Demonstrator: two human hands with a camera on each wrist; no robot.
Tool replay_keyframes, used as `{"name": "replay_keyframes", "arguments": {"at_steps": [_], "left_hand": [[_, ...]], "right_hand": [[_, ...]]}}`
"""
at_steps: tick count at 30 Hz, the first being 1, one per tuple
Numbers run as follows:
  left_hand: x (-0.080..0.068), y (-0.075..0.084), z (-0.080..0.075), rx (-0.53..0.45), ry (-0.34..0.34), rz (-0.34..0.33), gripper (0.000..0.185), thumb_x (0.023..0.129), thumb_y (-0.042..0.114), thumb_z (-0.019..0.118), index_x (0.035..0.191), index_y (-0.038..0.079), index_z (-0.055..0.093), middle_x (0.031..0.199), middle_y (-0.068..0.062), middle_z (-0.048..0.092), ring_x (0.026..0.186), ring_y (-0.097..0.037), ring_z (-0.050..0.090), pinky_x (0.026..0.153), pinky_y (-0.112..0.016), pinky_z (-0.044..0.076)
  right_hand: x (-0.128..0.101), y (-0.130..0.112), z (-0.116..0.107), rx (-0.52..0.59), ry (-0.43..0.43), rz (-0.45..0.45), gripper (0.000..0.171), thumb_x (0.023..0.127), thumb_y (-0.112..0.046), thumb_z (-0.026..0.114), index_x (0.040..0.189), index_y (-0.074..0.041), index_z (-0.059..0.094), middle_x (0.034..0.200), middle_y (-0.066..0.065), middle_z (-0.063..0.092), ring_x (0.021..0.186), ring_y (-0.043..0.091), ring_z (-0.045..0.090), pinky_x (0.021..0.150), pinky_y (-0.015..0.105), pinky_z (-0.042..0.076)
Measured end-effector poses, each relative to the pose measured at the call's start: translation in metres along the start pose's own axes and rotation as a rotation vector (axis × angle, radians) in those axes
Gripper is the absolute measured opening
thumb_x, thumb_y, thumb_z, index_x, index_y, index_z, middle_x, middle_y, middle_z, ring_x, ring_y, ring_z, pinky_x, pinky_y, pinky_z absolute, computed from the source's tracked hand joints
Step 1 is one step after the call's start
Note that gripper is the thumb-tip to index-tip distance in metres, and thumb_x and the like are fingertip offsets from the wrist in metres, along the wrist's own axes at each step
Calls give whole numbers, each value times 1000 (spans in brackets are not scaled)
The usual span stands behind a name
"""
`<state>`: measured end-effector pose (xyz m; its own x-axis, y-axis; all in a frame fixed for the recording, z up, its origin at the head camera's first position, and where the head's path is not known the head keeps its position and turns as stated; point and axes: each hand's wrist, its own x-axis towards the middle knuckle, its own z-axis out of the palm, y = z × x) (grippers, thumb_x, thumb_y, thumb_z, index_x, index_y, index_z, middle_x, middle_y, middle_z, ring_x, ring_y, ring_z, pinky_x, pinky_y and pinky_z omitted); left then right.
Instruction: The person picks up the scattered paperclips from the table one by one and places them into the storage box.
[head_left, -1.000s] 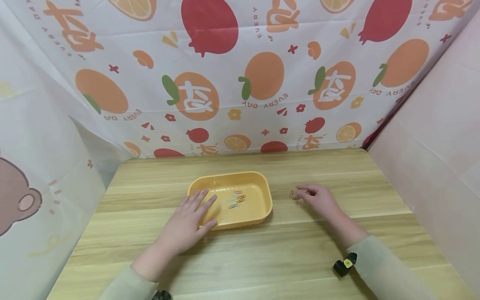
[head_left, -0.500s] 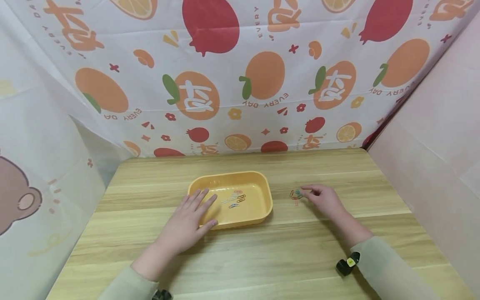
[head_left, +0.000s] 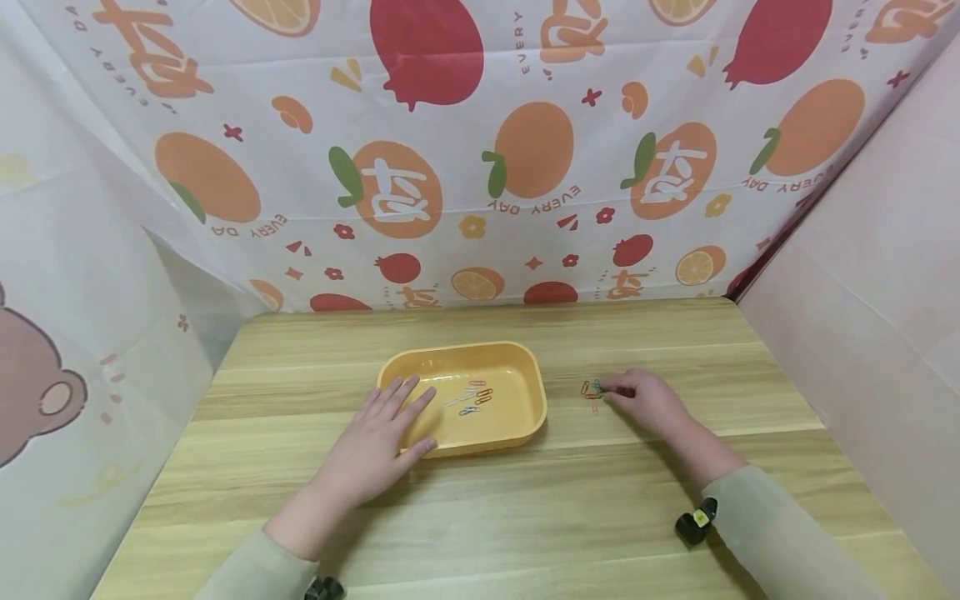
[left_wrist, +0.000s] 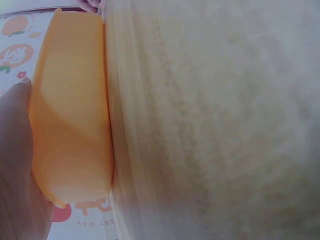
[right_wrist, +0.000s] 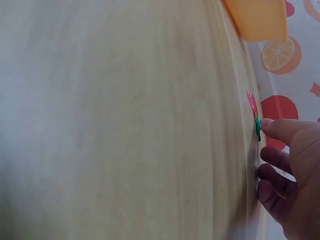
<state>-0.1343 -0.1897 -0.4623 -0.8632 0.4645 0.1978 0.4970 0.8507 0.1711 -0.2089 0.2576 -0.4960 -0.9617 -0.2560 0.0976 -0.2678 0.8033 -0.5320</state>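
Observation:
An orange tray point(head_left: 536, 392) sits mid-table with several coloured paper clips point(head_left: 473, 398) inside. My left hand point(head_left: 401, 421) lies flat with straight fingers on the tray's left rim; in the left wrist view its thumb point(left_wrist: 14, 150) rests against the tray's side point(left_wrist: 70, 125). A small cluster of loose paper clips point(head_left: 592, 389) lies on the wood to the right of the tray. My right hand point(head_left: 610, 388) has curled fingers, and its fingertips pinch at a green paper clip point(right_wrist: 258, 128), next to a pink one point(right_wrist: 251, 102). The clip still lies on the table.
The wooden table point(head_left: 525, 517) is walled in by a fruit-print curtain point(head_left: 480, 167) at the back, a bear-print sheet point(head_left: 67, 350) on the left and a pink panel point(head_left: 862, 292) on the right. A black wrist camera point(head_left: 693, 525) sits on my right sleeve.
My right hand drew slightly right, uncovering the loose clips, then its fingers curled down onto them. The left hand and tray have not moved.

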Motion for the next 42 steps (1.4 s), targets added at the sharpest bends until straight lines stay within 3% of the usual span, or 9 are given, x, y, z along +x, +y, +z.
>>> {"name": "replay_keyframes", "arguments": {"at_steps": [24, 42], "left_hand": [[2, 0, -3, 0, 3, 5, 72, 98, 64, 43, 158, 27, 28, 163, -9, 23, 150, -33, 18, 121, -55, 14], [1, 0, -2, -2, -6, -3, 72, 97, 66, 41, 158, 28, 29, 163, -8, 23, 150, -31, 16, 121, -53, 13]], "right_hand": [[6, 2, 2, -132, -9, -58, 16, 91, -21, 72, 106, -15, 77, 94, -3, 66, 83, 14, 61, 77, 40, 55], [3, 2, 4, -137, 5, -46, 17, 92, -24, 72, 106, -16, 77, 91, -6, 65, 80, 13, 61, 77, 41, 55]]}}
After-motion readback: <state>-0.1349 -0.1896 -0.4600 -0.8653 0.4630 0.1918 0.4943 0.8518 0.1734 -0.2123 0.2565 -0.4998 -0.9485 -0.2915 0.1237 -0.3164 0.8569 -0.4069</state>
